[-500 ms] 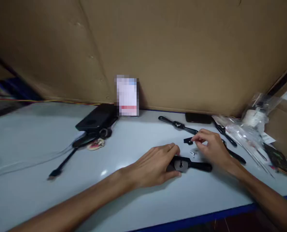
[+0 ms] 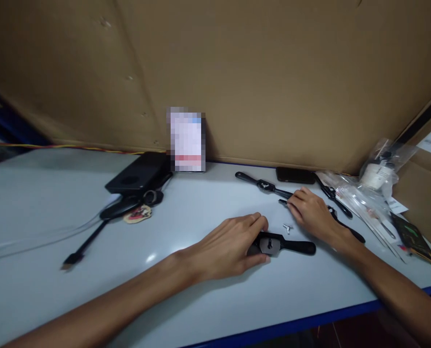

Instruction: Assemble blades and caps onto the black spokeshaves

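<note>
Bag (image 2: 404, 157) wraps white container (image 2: 377, 177) while left fingers (image 2: 260, 224) grip black spokeshave (image 2: 278, 245).

Four black spokeshaves (image 2: 286, 245) (image 2: 266, 186) (image 2: 331, 193) (image 2: 351, 231), one partly hidden — plus two hands (image 2: 233, 251) (image 2: 311, 212), one small black part (image 2: 282, 201), one smartphone (image 2: 295, 175), one propped screen (image 2: 186, 140), one bottle (image 2: 376, 176).

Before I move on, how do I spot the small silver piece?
On the pale tabletop, the left hand holds a black tool. Just beyond that tool, between it and the right hand, lies the small silver piece. Its bright metal sets it apart from the black tools nearby.
</note>
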Action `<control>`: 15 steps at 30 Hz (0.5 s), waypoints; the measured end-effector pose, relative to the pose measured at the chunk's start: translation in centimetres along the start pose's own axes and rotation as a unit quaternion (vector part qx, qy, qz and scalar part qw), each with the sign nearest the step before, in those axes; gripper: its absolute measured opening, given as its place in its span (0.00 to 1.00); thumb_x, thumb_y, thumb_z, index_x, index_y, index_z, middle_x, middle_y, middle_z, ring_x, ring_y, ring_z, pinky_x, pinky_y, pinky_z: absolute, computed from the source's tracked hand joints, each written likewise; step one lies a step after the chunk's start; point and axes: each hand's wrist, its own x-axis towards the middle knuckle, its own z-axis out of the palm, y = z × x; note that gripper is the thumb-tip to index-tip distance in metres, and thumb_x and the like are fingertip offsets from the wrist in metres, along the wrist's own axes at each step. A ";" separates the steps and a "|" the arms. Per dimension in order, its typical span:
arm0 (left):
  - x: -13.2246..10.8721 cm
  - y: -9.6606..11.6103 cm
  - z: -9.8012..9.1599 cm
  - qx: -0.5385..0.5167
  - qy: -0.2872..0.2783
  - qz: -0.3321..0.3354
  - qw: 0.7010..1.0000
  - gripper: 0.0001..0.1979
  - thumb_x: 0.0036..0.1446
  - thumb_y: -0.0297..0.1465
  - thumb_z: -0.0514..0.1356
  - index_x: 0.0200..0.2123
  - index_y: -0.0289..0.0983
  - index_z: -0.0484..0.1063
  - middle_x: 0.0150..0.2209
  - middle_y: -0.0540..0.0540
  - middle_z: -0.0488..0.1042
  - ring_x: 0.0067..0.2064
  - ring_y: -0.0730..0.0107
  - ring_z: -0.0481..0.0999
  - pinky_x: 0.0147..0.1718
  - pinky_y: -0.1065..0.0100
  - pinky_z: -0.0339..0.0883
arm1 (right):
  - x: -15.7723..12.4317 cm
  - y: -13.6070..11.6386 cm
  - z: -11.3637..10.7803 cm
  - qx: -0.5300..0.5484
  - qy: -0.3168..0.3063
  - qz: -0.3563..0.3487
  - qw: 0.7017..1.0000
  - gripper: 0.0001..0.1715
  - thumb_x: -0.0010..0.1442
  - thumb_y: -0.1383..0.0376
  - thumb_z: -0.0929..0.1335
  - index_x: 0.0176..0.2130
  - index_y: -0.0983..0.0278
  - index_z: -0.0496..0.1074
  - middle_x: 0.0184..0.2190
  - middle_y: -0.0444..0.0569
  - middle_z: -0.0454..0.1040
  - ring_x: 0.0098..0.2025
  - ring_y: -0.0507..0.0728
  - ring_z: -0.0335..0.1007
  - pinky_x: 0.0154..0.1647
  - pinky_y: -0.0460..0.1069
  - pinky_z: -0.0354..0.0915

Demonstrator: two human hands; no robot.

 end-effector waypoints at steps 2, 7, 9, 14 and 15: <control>0.0 0.0 0.1 -0.001 0.001 -0.001 1.000 0.17 0.61 0.41 0.64 0.44 0.37 0.64 0.43 0.44 0.72 0.40 0.59 0.74 0.36 0.61 0.64 | -0.1 -0.6 -0.8 0.014 0.044 -0.005 0.999 0.13 0.67 0.71 0.64 0.35 0.69 0.77 0.34 0.55 0.75 0.40 0.62 0.67 0.41 0.56 0.66; 0.0 -0.1 0.2 -0.002 0.009 0.012 1.000 0.17 0.60 0.41 0.65 0.44 0.38 0.64 0.43 0.44 0.72 0.39 0.59 0.74 0.36 0.60 0.65 | -1.0 -3.8 -4.3 0.192 0.095 -0.071 0.974 0.10 0.65 0.72 0.66 0.31 0.65 0.73 0.28 0.47 0.72 0.33 0.54 0.66 0.36 0.50 0.63; 0.0 -0.1 0.2 0.001 0.014 0.016 1.000 0.18 0.60 0.42 0.65 0.44 0.38 0.64 0.42 0.45 0.72 0.38 0.60 0.73 0.35 0.61 0.65 | -1.4 -5.0 -4.7 0.202 0.081 -0.116 0.969 0.10 0.65 0.73 0.65 0.32 0.66 0.73 0.28 0.47 0.72 0.32 0.54 0.64 0.35 0.49 0.62; 0.1 -0.1 0.1 0.003 0.016 0.010 1.000 0.16 0.60 0.42 0.64 0.41 0.39 0.62 0.40 0.46 0.71 0.37 0.60 0.72 0.34 0.61 0.65 | -2.1 -6.2 -2.9 0.115 0.088 -0.202 0.969 0.12 0.64 0.73 0.63 0.30 0.67 0.73 0.27 0.50 0.71 0.31 0.55 0.60 0.30 0.50 0.59; 0.1 -0.1 0.1 0.003 0.016 0.012 1.000 0.16 0.61 0.42 0.63 0.41 0.39 0.62 0.40 0.46 0.71 0.37 0.60 0.72 0.34 0.60 0.65 | -2.2 -6.3 -2.5 0.086 0.091 -0.216 0.968 0.13 0.63 0.73 0.63 0.29 0.67 0.72 0.27 0.50 0.70 0.31 0.56 0.59 0.29 0.50 0.58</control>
